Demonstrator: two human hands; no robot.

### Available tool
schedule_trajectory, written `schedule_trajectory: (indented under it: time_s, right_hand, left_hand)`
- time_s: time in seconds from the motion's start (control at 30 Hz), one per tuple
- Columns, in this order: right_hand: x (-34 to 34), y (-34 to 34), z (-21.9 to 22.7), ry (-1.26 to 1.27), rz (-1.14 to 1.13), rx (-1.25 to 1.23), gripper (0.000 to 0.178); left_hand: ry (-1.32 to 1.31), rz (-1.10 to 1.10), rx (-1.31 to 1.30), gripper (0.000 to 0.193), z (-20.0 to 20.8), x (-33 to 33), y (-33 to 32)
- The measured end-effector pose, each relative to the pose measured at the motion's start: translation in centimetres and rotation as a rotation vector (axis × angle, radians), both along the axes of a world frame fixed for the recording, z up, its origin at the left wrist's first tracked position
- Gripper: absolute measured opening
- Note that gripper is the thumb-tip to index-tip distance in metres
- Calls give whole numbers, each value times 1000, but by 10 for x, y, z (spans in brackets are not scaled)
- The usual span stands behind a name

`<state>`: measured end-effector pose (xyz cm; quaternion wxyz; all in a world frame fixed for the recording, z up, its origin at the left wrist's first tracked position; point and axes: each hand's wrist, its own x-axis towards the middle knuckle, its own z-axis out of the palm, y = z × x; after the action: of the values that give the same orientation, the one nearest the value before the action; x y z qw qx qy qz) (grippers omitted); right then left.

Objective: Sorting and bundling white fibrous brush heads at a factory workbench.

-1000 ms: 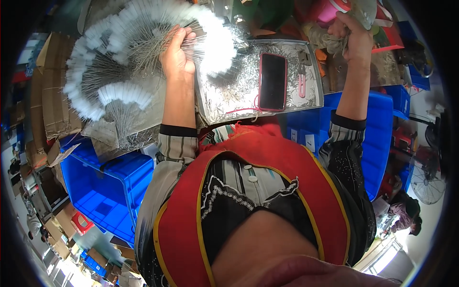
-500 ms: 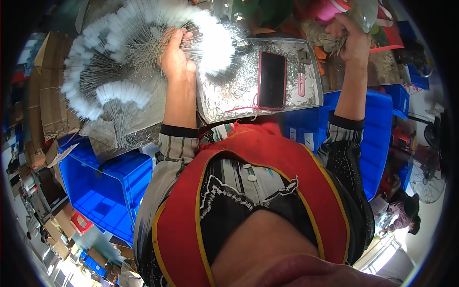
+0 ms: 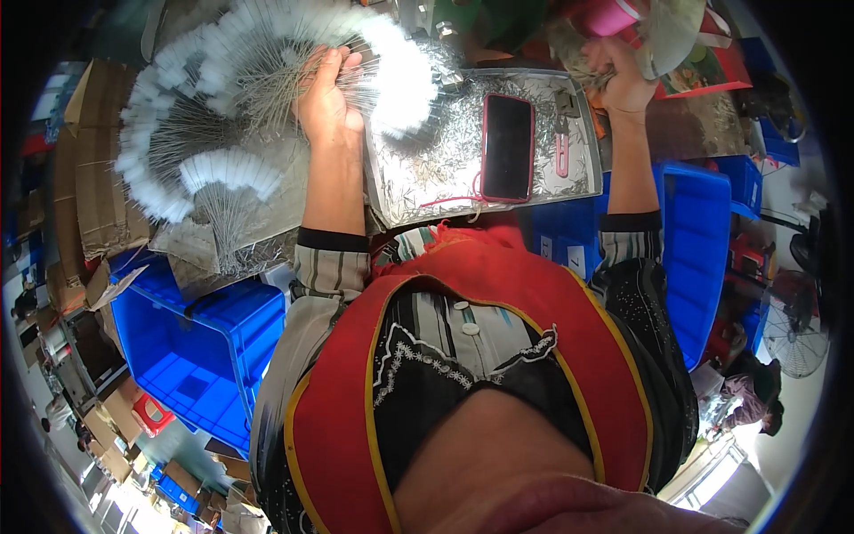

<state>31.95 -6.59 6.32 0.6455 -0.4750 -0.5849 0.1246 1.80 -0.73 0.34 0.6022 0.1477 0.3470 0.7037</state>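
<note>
My left hand [image 3: 331,100] is closed around the thin wire stems of a bunch of white-bristled brushes [image 3: 405,84], their heads fanned out to both sides. More of these wire brushes [image 3: 147,169] lie spread in a wide fan to the left. A smaller fan of brushes [image 3: 227,173] rests on cardboard nearer to me. At the upper right, my right hand [image 3: 627,78] has its fingers curled in, next to a pale, blurred bundle [image 3: 574,53]; what it grips is hidden. Just beyond it are a pink cylinder [image 3: 605,16] and a translucent sheet-like thing [image 3: 669,36].
Between my arms lies a shallow tray [image 3: 427,191] scattered with short wire bits. In it are a phone [image 3: 508,147] with a red edge and a red-handled tool [image 3: 562,151]. Blue crates [image 3: 187,347] stand at left and right [image 3: 694,258]. Cardboard [image 3: 107,169] stands far left.
My right hand has moved left and slightly away from me, and the pink cylinder has shifted left too. My left hand keeps its hold on the brushes in the same place.
</note>
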Motion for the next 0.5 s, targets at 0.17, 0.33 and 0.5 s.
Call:
schedule_trajectory:
  time_s: [0.17,0.33,0.5]
  right_hand:
    - [4,-6,32,410,64,-250,20]
    - [-9,-9,67,378,-19,-391,21]
    - [-4,-7,58,409,-35,-363,20]
  left_hand:
    - [-26,-180,67,27,-3,-7,2]
    - [-75,-85,108,25,-12,-6,6]
    - [-77,-60,98,25,-7,-2,3]
